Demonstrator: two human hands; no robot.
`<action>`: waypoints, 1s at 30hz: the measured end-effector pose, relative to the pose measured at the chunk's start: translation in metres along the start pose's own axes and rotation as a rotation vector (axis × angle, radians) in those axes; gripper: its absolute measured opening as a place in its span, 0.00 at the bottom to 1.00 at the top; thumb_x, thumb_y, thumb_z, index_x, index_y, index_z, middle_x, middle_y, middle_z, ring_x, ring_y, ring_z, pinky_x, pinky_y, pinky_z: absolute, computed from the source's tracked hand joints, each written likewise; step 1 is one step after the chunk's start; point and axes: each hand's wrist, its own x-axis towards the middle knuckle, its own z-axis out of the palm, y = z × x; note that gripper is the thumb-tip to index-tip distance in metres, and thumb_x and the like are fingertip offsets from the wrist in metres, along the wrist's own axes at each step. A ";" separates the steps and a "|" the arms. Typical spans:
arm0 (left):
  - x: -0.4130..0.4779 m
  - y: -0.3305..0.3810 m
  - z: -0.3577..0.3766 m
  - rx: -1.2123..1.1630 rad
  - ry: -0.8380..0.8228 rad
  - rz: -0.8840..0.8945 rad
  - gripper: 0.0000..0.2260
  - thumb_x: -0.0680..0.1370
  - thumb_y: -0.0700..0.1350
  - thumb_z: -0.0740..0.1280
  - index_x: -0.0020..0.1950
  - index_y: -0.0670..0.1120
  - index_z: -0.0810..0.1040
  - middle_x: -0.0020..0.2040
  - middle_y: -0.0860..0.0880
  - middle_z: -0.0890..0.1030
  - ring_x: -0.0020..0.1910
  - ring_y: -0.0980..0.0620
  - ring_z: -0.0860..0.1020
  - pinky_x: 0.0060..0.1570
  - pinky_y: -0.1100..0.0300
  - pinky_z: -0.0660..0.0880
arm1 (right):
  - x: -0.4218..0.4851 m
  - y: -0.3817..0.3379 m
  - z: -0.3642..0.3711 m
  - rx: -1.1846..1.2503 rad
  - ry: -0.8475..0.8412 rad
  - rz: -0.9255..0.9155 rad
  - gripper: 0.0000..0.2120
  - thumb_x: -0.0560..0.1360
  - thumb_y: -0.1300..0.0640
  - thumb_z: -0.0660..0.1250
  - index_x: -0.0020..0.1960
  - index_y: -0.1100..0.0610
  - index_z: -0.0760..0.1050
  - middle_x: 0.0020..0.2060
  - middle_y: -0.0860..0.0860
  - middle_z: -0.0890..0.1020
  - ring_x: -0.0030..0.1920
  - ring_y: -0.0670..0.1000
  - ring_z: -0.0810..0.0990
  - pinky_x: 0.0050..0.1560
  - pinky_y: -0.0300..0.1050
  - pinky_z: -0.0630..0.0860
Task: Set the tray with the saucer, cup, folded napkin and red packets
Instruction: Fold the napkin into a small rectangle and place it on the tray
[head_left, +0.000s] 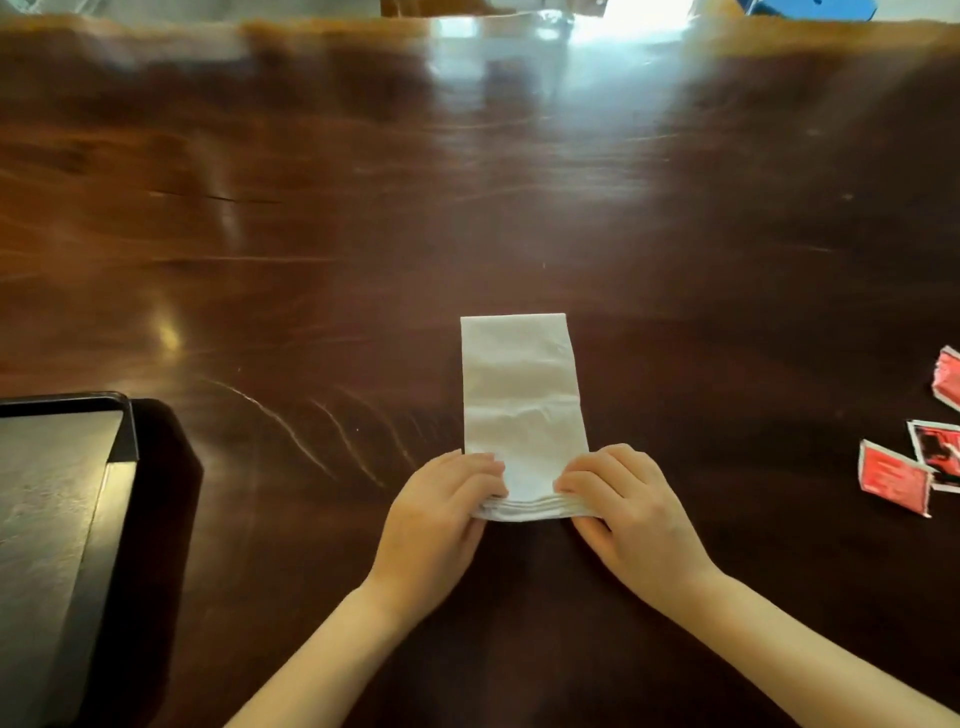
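Note:
A white paper napkin (521, 395) lies folded into a long strip on the dark wooden table, its length running away from me. My left hand (441, 525) pinches its near left corner and my right hand (631, 514) pinches its near right corner, where the layered edges show. A dark tray (124, 431) sits at the left edge of the view, partly cut off. Three red packets lie at the far right: one (893, 478) nearest, one (940, 454) behind it, one (948, 382) farther back. No saucer or cup is in view.
The glossy wooden table (363, 234) stretches far ahead to its back edge, with bright window glare on it. A blue object (810, 8) shows beyond the far right edge.

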 end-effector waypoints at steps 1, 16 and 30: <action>-0.002 -0.001 0.001 -0.010 -0.004 -0.004 0.07 0.73 0.39 0.64 0.47 0.45 0.80 0.53 0.49 0.83 0.57 0.52 0.78 0.62 0.55 0.72 | -0.001 0.000 0.000 0.014 0.002 -0.002 0.07 0.69 0.63 0.68 0.46 0.56 0.80 0.45 0.49 0.81 0.47 0.52 0.76 0.50 0.44 0.72; 0.097 -0.021 0.023 0.346 -0.357 0.014 0.28 0.78 0.55 0.42 0.75 0.46 0.58 0.76 0.46 0.60 0.76 0.46 0.55 0.72 0.54 0.39 | -0.007 0.004 0.007 0.092 -0.020 -0.089 0.08 0.69 0.65 0.70 0.48 0.60 0.79 0.53 0.53 0.82 0.58 0.52 0.77 0.64 0.41 0.71; 0.092 -0.021 -0.038 -0.675 -0.505 -0.416 0.23 0.75 0.64 0.53 0.64 0.57 0.76 0.66 0.59 0.74 0.71 0.60 0.65 0.72 0.61 0.59 | 0.042 0.005 -0.026 0.527 0.102 0.122 0.08 0.73 0.56 0.68 0.49 0.59 0.80 0.42 0.49 0.83 0.43 0.44 0.81 0.45 0.39 0.78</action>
